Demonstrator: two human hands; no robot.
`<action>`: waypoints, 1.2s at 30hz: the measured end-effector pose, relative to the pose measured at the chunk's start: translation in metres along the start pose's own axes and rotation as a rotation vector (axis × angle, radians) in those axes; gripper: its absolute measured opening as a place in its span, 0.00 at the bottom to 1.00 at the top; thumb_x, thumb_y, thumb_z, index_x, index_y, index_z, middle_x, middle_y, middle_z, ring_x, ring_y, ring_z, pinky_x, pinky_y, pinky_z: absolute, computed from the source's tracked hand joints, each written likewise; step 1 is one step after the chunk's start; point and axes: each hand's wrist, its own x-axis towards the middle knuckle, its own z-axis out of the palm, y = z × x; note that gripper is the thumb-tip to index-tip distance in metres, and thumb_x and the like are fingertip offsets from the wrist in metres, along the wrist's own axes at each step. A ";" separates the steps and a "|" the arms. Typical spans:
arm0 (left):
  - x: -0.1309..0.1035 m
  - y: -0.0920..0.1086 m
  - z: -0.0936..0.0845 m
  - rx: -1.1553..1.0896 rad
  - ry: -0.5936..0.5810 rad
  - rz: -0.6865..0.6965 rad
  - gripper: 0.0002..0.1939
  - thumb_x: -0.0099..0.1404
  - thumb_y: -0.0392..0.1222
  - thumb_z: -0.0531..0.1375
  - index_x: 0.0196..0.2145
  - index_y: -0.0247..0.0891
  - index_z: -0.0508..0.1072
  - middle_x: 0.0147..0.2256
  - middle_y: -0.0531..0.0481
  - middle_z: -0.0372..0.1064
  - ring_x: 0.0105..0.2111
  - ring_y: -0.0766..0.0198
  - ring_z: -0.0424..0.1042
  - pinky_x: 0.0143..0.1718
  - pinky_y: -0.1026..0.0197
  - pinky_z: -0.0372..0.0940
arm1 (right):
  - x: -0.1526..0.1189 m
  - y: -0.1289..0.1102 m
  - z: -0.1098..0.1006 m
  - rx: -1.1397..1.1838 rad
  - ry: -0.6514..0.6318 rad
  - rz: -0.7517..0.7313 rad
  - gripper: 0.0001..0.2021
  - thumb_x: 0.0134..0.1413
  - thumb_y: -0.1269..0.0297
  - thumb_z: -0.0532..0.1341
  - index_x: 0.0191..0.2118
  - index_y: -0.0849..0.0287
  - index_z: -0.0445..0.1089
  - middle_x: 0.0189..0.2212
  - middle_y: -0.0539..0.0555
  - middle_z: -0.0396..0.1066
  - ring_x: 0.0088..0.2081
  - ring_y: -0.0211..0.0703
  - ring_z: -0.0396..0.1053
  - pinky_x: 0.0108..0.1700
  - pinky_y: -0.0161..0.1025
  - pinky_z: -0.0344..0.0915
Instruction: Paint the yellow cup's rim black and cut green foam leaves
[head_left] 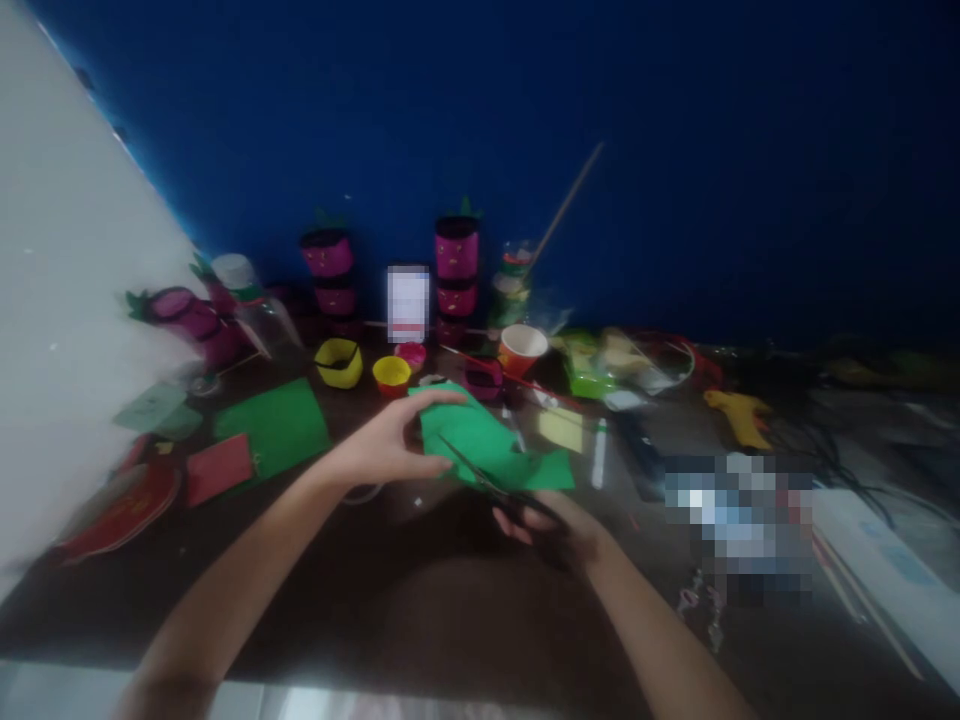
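Held sheet (480, 440), cup (523, 355) behind, probably glue gun (739, 416)

Two hands (386, 435) (559, 518), one pair of scissors (491, 484), two bright green sheets (465, 425) (277, 430), one red sheet (217, 470), two yellow cups (337, 365) (391, 380), one orange cup (523, 354), two upright purple towers (328, 258) (457, 255) and one yellow glue gun (739, 415) are sharing one dark table (435, 620).

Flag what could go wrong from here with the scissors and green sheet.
1. Scissors could nick the left thumb: the blades point toward the left hand, tip near the thumb.
2. Green sheet might shift, since the left hand grips only one side.
3. Round yellow cup could get bumped; it stands just beyond the left hand.
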 end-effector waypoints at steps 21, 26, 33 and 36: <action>0.002 -0.009 -0.001 -0.146 -0.094 -0.098 0.32 0.51 0.32 0.63 0.53 0.38 0.60 0.45 0.43 0.67 0.41 0.57 0.69 0.41 0.57 0.66 | 0.003 0.004 -0.001 -0.027 -0.071 -0.052 0.34 0.39 0.31 0.54 0.27 0.66 0.68 0.17 0.49 0.58 0.22 0.34 0.56 0.26 0.34 0.57; 0.003 -0.010 -0.003 -0.129 -0.100 -0.090 0.32 0.51 0.33 0.64 0.53 0.38 0.61 0.45 0.44 0.67 0.41 0.57 0.69 0.41 0.57 0.66 | 0.001 0.003 0.003 -0.006 -0.041 -0.060 0.33 0.40 0.32 0.54 0.26 0.65 0.67 0.17 0.48 0.57 0.21 0.33 0.54 0.24 0.33 0.54; 0.001 -0.008 -0.009 0.027 -0.024 -0.013 0.31 0.52 0.36 0.63 0.54 0.40 0.62 0.49 0.44 0.65 0.46 0.53 0.67 0.45 0.54 0.65 | 0.006 -0.003 0.006 0.075 -0.018 -0.040 0.31 0.39 0.34 0.57 0.27 0.66 0.68 0.15 0.47 0.57 0.19 0.31 0.52 0.21 0.32 0.48; 0.000 -0.005 -0.014 0.169 0.116 0.030 0.32 0.51 0.36 0.64 0.54 0.41 0.63 0.53 0.45 0.61 0.52 0.50 0.62 0.50 0.50 0.61 | 0.010 -0.004 0.003 0.122 -0.057 -0.003 0.27 0.42 0.40 0.60 0.31 0.66 0.69 0.17 0.49 0.61 0.20 0.32 0.56 0.23 0.31 0.51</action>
